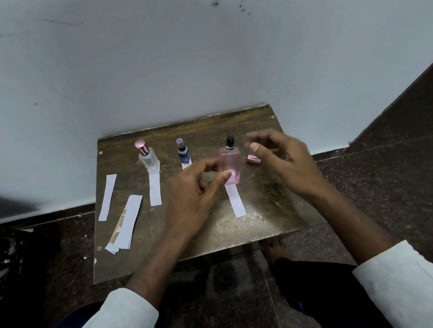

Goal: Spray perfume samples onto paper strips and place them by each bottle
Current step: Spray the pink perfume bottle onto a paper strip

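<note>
White sleeves (115, 323) nearest, both forearms reaching forward over dark trousers; bare foot (276, 251) under near edge of tabletop (269, 211).

Small dark wooden tabletop, worn, pushed against pale wall (198, 58); speckled dark floor (401, 183) either side.

Near-left on tabletop: stack of spare paper strips (126, 225), fanned at the near end, angled. Just left of it, single loose strip (108, 197), also angled.

Left hand (191, 193) centre, fingers curled, thumb pressed on lower left side of pink perfume bottle (230, 166). Grip: grasping the pink bottle, which stands upright on tabletop, cap off, black spray nozzle (230, 141) exposed. White strip (235, 200) lying lengthwise directly in front of that bottle, far end at or under its base — cannot tell which.

Right hand (285, 161) above tabletop just right of pink bottle, fingers loosely curled, thumb toward nozzle, motion-blurred. Grip: released, nothing held. Pink metallic cap (253, 159) lying on its side on tabletop, partly hidden behind right hand.

Farther back, row of upright bottles: clear glass bottle with pink cap (147, 156) at left, strip (155, 188) laid in front of it, touching base. Small dark blue bottle (183, 152) in middle, translucent cap on, strip (186, 165) in front mostly hidden by left hand.
</note>
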`<state>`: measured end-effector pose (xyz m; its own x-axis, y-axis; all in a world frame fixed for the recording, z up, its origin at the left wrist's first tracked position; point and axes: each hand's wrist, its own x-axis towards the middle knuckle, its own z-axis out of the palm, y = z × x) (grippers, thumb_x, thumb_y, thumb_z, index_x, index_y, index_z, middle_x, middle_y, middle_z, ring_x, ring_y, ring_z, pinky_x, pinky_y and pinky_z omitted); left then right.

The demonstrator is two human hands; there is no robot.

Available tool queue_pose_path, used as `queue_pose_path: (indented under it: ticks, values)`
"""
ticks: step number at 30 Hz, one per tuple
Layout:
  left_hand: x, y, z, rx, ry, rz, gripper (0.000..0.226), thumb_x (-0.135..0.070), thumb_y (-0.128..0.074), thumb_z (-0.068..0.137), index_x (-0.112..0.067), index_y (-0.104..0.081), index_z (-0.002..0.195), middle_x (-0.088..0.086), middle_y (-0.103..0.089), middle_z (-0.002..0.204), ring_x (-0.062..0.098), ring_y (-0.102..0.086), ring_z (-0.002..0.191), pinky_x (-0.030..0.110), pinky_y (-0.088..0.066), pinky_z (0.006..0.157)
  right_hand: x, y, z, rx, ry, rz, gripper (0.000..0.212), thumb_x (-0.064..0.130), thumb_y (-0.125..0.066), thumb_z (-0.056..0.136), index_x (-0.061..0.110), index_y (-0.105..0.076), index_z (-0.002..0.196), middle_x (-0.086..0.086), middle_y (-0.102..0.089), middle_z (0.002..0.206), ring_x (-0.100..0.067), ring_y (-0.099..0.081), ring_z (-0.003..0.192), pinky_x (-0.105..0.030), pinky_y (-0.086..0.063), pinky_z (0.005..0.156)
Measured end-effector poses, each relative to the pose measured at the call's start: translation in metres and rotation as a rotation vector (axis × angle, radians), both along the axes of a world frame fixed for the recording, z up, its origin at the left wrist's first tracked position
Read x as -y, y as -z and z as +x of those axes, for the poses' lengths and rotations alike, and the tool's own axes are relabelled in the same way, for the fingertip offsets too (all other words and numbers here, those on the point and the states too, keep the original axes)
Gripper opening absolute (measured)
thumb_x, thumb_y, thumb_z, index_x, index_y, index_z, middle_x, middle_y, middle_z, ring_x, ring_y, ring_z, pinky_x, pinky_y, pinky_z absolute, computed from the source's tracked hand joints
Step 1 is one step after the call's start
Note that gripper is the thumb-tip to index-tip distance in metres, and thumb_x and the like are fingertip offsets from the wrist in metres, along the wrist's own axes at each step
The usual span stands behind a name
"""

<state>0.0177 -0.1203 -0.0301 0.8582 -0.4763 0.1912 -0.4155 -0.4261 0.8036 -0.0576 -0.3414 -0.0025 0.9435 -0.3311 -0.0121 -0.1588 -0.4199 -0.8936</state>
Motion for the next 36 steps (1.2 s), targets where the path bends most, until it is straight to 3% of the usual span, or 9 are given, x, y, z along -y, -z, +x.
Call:
queue_pose_path:
  ticks: [4, 6, 8, 10, 15, 21, 25, 29, 36]
  values:
    - [0.008, -0.001, -0.010, -0.099, 0.103, -0.046, 0.024, -0.041, -0.075, 0.096, -0.031, -0.078, 0.117, 0.000, -0.068, 0.066, 0.024, -0.059, 0.058, 0.030, -0.045, 0.056, -0.020, 0.004, -0.011, -0.055, -0.203, 0.220, 0.034, 0.039, -0.060, 0.106, 0.022, -0.067, 0.135, -0.005, -0.075, 0.124, -0.027, -0.071, 0.118, -0.059, -0.057, 0.101]
    - [0.010, 0.001, -0.012, -0.145, 0.131, -0.055, 0.026, -0.042, -0.074, 0.098, -0.030, -0.077, 0.121, -0.004, -0.075, 0.078, 0.023, -0.061, 0.059, 0.037, -0.052, 0.061, -0.025, 0.003, -0.013, -0.030, -0.164, 0.311, 0.031, 0.030, -0.058, 0.109, 0.015, -0.066, 0.133, -0.010, -0.075, 0.124, -0.031, -0.072, 0.118, -0.063, -0.056, 0.100]
    - [0.011, 0.002, -0.011, -0.127, 0.150, -0.052, 0.026, -0.038, -0.072, 0.100, -0.027, -0.077, 0.124, -0.013, -0.080, 0.106, 0.020, -0.064, 0.063, 0.035, -0.056, 0.064, -0.028, 0.004, -0.016, -0.018, -0.144, 0.333, 0.028, 0.028, -0.056, 0.110, 0.012, -0.064, 0.131, -0.011, -0.074, 0.124, -0.032, -0.072, 0.117, -0.065, -0.056, 0.099]
    - [0.010, 0.003, -0.011, -0.053, 0.144, -0.044, 0.022, -0.034, -0.071, 0.102, -0.025, -0.077, 0.121, -0.018, -0.076, 0.118, 0.015, -0.067, 0.071, 0.026, -0.057, 0.066, -0.029, 0.006, -0.020, -0.002, -0.123, 0.310, 0.026, 0.030, -0.054, 0.110, 0.013, -0.060, 0.129, -0.008, -0.074, 0.124, -0.029, -0.072, 0.116, -0.064, -0.055, 0.101]
    - [0.005, 0.015, -0.004, 0.091, 0.010, 0.165, 0.025, -0.033, -0.072, 0.101, -0.024, -0.072, 0.124, -0.008, -0.068, 0.113, 0.002, -0.063, 0.082, 0.014, -0.047, 0.075, -0.028, 0.004, -0.031, 0.059, -0.017, 0.252, 0.023, 0.026, -0.053, 0.110, 0.004, -0.051, 0.117, -0.006, -0.078, 0.119, -0.027, -0.077, 0.106, -0.061, -0.060, 0.095]
    - [0.011, 0.022, -0.005, 0.056, 0.003, 0.316, 0.046, -0.043, -0.067, 0.102, -0.022, -0.062, 0.142, -0.003, -0.059, 0.123, 0.016, -0.064, 0.092, 0.033, -0.056, 0.086, -0.039, -0.009, -0.055, 0.114, 0.167, 0.266, 0.005, 0.015, -0.050, 0.110, 0.011, -0.052, 0.112, -0.007, -0.073, 0.089, -0.028, -0.073, 0.081, -0.055, -0.063, 0.079]
    - [0.017, 0.018, -0.002, 0.050, -0.017, 0.329, 0.036, -0.043, -0.067, 0.102, -0.023, -0.069, 0.132, -0.003, -0.058, 0.118, 0.016, -0.064, 0.090, 0.039, -0.059, 0.082, -0.062, -0.010, -0.069, 0.105, 0.263, 0.617, 0.015, 0.019, -0.049, 0.109, 0.016, -0.052, 0.124, -0.008, -0.070, 0.084, -0.023, -0.064, 0.072, -0.040, -0.053, 0.063]
    - [0.019, 0.016, 0.000, 0.078, -0.026, 0.352, 0.024, -0.038, -0.068, 0.102, -0.023, -0.072, 0.121, -0.003, -0.061, 0.115, 0.016, -0.064, 0.095, 0.036, -0.057, 0.079, -0.067, -0.004, -0.076, 0.112, 0.214, 1.036, 0.046, 0.028, -0.047, 0.096, 0.012, -0.055, 0.138, -0.014, -0.066, 0.087, -0.021, -0.063, 0.073, -0.031, -0.053, 0.061]
    - [0.003, 0.008, -0.004, 0.047, -0.006, 0.263, 0.008, -0.032, -0.074, 0.098, -0.025, -0.073, 0.095, -0.018, -0.064, 0.080, 0.000, -0.061, 0.068, 0.018, -0.043, 0.062, -0.066, -0.005, -0.074, 0.074, 0.124, 0.726, 0.035, 0.034, -0.049, 0.099, 0.015, -0.058, 0.127, -0.006, -0.069, 0.089, -0.017, -0.058, 0.074, -0.026, -0.047, 0.065]
